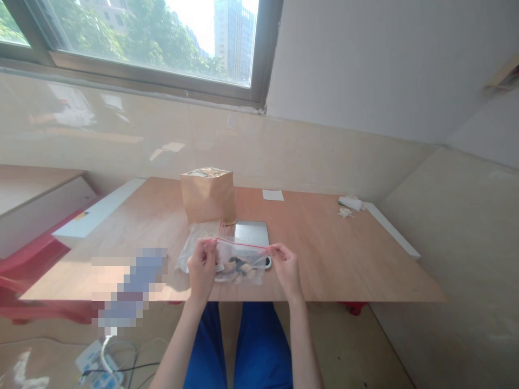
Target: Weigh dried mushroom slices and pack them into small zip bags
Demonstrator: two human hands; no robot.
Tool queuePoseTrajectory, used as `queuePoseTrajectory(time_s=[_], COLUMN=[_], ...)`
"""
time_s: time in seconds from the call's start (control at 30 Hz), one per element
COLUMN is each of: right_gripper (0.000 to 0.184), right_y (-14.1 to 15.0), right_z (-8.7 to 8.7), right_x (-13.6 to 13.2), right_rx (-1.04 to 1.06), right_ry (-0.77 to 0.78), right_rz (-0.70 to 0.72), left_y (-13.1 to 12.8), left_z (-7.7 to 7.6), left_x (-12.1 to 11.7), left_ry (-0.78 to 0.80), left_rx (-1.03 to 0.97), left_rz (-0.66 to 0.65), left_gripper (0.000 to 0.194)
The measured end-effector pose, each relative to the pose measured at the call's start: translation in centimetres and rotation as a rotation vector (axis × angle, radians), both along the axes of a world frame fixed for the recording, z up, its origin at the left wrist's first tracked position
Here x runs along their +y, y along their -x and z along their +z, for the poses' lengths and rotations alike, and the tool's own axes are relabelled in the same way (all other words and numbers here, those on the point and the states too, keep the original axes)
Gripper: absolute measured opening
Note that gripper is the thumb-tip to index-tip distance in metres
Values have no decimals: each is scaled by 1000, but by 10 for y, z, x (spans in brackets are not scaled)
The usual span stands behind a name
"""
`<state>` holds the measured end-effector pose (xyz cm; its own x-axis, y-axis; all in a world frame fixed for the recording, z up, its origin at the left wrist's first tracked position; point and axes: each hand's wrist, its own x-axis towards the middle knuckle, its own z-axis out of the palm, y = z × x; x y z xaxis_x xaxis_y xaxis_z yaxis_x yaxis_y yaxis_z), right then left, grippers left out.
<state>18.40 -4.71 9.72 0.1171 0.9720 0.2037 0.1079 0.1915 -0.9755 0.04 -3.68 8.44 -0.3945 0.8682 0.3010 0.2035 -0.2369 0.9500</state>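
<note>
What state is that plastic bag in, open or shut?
Apparently shut: the zip bag's red seal shows as one line, no gap, stretched between the left hand and right hand.

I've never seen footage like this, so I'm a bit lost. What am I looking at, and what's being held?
There's no machine here, just a person working with two bare hands. This single picture comes from a camera worn on their head, looking forward and down, so their forearms reach in from the bottom of the frame, above their blue trousers. The left hand and right hand each pinch one end of a clear plastic zip bag with a red seal strip. Tan and dark pieces lie inside it. On the light wooden table, behind the bag, stand a brown kraft paper bag and a flat silver kitchen scale.
</note>
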Motion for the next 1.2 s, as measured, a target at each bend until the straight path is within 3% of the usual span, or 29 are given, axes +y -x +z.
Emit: queuePoseTrajectory(time_s=[0.17, 0.3, 0.53, 0.77, 1.0, 1.2], right_gripper=[25, 32, 44, 42, 34, 27], right_y=[13, 12, 2, 15, 19, 21], right_z=[-16, -20, -24, -20, -12, -12], right_x=[4, 4, 2, 0, -2, -2], right_rx=[275, 314, 106, -18, 136, 224], right_ry=[46, 63, 57, -56, -86, -62], right_rz=[-47, -219, -320, -480, -281, -193], left_y=[-14, -14, -1, -2, -17, -18], left_z=[11, 8, 9, 12, 8, 8], left_x=[-1, 2, -1, -10, -13, -10], left_ry=[80, 112, 152, 73, 49, 80], left_rx=[-187, -266, -235, -80, -250, -276], left_rz=[53, -31, -284, -156, -2, -54], left_gripper=[32, 40, 39, 35, 33, 36])
